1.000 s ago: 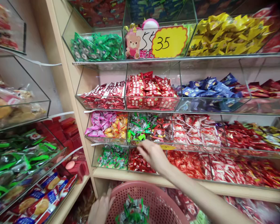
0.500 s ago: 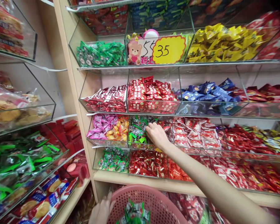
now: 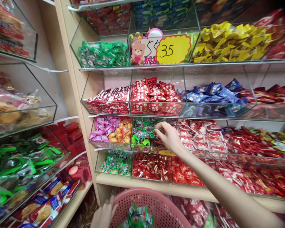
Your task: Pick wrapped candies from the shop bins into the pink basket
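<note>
My right hand (image 3: 168, 135) is over a clear bin in the lower-middle row, its fingers pinched together at a small green-wrapped candy (image 3: 155, 129). Around the fingertips lie more green and dark wrapped candies (image 3: 142, 128), with bright lime-green wrappers at the front of the bin. My left hand (image 3: 104, 212) is at the left rim of a pink perforated plastic basket (image 3: 154, 202), fingers bent at its edge; the lower part of this hand is cut off by the frame. Inside the basket rests a heap of green and clear wrapped candies (image 3: 139, 217).
Clear dividers split the shelves into bins. Beside the hand's bin are pink and yellow candies (image 3: 109, 129) and red-white packets (image 3: 199, 134). A yellow price sign (image 3: 173, 49) hangs above. The wooden shelf edge (image 3: 137, 183) runs behind the basket. More snack bins (image 3: 26, 161) stand left.
My right hand has moved slightly right and back from the green candies, with a green wrapper showing at its fingertips. My left hand and the basket look unmoved.
</note>
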`<state>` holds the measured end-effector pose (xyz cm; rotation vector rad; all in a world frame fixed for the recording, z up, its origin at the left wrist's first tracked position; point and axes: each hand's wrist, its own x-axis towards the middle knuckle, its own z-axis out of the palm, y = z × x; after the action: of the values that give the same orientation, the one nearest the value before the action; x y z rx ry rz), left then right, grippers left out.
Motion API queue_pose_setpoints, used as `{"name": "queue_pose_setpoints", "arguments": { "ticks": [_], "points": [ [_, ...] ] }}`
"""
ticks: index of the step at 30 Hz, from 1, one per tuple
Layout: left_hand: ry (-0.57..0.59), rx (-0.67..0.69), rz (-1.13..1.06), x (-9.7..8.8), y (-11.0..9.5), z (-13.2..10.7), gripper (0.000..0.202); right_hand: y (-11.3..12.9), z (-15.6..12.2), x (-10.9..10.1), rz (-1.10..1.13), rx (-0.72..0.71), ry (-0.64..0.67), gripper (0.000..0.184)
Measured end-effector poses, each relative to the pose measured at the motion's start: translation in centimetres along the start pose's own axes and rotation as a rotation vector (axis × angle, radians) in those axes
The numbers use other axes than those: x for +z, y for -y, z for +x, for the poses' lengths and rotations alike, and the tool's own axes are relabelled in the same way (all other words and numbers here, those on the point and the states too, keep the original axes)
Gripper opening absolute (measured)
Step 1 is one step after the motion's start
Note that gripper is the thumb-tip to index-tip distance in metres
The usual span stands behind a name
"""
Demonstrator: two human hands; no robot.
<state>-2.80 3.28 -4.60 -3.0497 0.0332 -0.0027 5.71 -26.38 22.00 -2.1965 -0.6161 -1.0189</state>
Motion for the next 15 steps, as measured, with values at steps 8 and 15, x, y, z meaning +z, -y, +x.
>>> {"name": "queue_pose_setpoints", "arguments": {
  "ticks": [8,15],
  "points": [
    [0.0,-0.004,0.015,0.2,-0.3,0.1,0.043,1.8,-3.2,-0.4,0.687,0.42,0.272,0.028],
    [-0.007,-0.007,0.012,-1.1,-0.7,-0.6,0.043,2.3,-7.7,3.8,0.688,0.359,0.547,0.014]
  ]
}}
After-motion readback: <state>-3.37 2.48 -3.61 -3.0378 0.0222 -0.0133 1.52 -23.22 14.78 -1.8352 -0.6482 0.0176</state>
